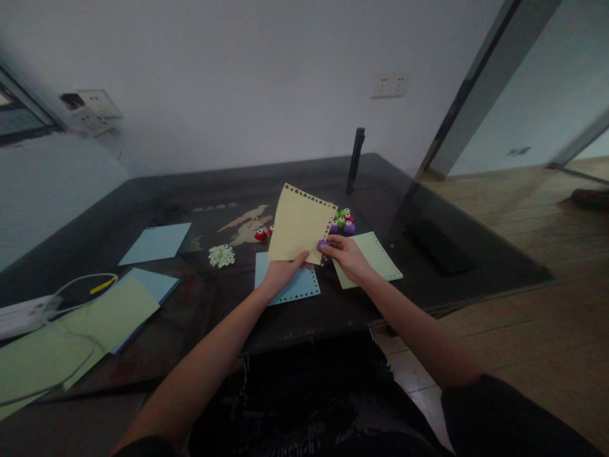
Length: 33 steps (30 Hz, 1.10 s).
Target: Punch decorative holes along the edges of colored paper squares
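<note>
My left hand (285, 270) holds a pale yellow paper sheet (299, 225) by its lower edge, raised above the dark glass table (143, 197). Small punched holes run along the sheet's top and right edges. My right hand (346, 254) grips a small purple paper punch (323, 245) clamped on the sheet's lower right corner. Under the hands lie a blue sheet (295, 285) with punched edges and a green sheet (380, 254), also punched.
Several small punches, purple and green (343, 223) and red (261, 234), sit behind the sheet. A pile of paper confetti (221, 255) lies left. More blue (156, 243) and green sheets (114, 311), white cables (71, 289), a black post (354, 160) and a dark flat object (440, 247) are around.
</note>
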Each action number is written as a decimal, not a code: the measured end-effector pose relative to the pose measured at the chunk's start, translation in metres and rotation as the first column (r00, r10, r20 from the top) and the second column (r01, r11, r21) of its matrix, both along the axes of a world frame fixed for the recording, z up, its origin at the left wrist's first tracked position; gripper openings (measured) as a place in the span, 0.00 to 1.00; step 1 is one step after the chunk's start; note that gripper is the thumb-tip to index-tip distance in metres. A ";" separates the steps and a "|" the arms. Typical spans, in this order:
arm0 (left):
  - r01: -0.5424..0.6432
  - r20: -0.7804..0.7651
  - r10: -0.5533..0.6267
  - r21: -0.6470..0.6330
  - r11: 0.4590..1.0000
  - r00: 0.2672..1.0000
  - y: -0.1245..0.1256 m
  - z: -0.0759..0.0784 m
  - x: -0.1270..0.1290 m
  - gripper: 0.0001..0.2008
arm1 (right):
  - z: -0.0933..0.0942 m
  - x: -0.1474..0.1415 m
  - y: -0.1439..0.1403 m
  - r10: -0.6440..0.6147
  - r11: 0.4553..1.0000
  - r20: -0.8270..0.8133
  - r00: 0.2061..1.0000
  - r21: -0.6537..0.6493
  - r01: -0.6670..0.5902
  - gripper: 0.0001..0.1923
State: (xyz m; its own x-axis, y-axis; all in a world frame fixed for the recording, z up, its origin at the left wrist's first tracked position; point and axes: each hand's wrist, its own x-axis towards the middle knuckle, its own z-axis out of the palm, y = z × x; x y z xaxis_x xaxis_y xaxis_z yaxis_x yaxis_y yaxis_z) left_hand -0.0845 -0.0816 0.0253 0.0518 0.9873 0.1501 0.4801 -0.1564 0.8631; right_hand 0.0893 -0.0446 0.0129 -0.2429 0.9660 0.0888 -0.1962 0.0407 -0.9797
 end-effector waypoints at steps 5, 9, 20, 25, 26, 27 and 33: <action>-0.009 -0.019 0.008 -0.027 1.000 1.000 0.000 0.006 0.000 0.14 | 0.006 -0.001 -0.004 0.008 1.000 0.011 1.000 0.002 -0.008 0.14; -0.018 0.008 0.018 -0.039 0.999 1.000 -0.001 0.008 0.001 0.14 | 0.008 0.000 -0.004 0.017 1.000 0.024 1.000 -0.001 -0.016 0.14; -0.100 0.042 0.103 -0.060 0.993 0.994 0.000 0.012 -0.003 0.14 | 0.007 0.006 -0.002 0.082 0.993 -0.071 0.994 -0.079 -0.088 0.14; -0.110 0.030 0.112 -0.076 0.991 0.993 0.001 0.015 -0.006 0.16 | 0.008 0.009 -0.001 0.071 0.993 -0.056 0.996 -0.095 -0.076 0.14; -0.107 0.036 0.110 -0.074 0.992 0.993 0.002 0.014 -0.006 0.16 | 0.008 0.010 0.000 0.070 0.993 -0.052 0.996 -0.091 -0.074 0.14; -0.106 0.042 0.109 -0.069 0.992 0.993 0.003 0.013 -0.007 0.16 | 0.008 0.010 0.000 0.067 0.994 -0.044 0.997 -0.089 -0.071 0.14; -0.098 0.064 0.102 -0.062 0.993 0.993 0.007 0.006 -0.010 0.17 | 0.008 0.010 0.001 0.017 0.996 0.038 0.999 -0.085 -0.014 0.16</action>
State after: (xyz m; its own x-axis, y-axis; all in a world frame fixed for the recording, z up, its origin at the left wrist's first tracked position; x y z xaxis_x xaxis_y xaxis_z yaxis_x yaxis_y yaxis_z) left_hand -0.0946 -0.0750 0.0318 -0.0560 0.9942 0.0914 0.4315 -0.0585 0.9002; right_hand 0.0991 -0.0434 0.0214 -0.2595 0.9657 -0.0030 -0.1576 -0.0454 -0.9865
